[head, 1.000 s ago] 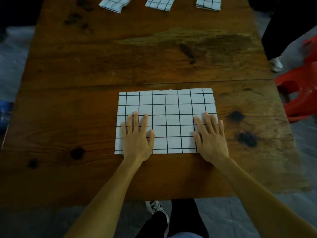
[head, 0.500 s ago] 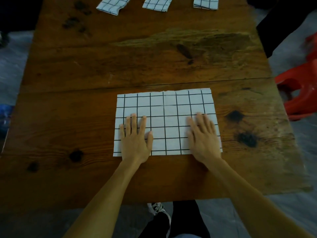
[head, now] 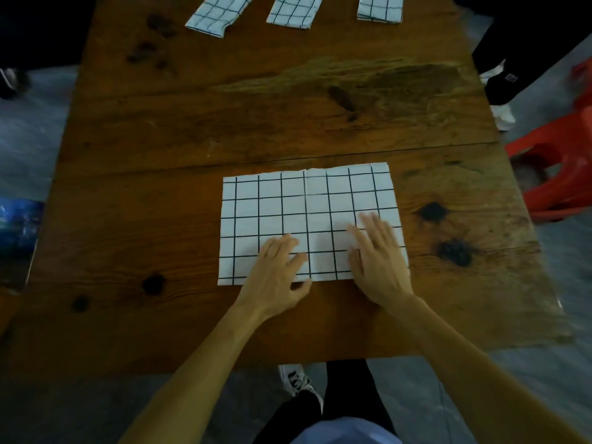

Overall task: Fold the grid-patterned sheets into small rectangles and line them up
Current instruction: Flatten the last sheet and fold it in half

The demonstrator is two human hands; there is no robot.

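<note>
A white sheet with a black grid (head: 298, 206) lies flat on the wooden table (head: 224, 123), near its front edge, with a crease down its middle. My left hand (head: 275, 274) rests palm-down on the sheet's near edge, just left of the crease, thumb off the cloth. My right hand (head: 378, 257) lies flat on the near right part, fingers spread. Neither hand grips anything. Three folded grid sheets lie in a row at the far edge: left (head: 217, 14), middle (head: 293, 11), right (head: 381, 9).
A red plastic stool (head: 560, 168) stands off the table's right side. Someone's dark trouser leg and white shoe (head: 503, 91) are at the far right. A blue object (head: 17, 222) sits at the left edge. My legs and a shoe (head: 299, 381) show below the table.
My left hand has slid right along the sheet's near edge toward the middle crease. My right hand has shifted slightly left. The sheet stays flat.
</note>
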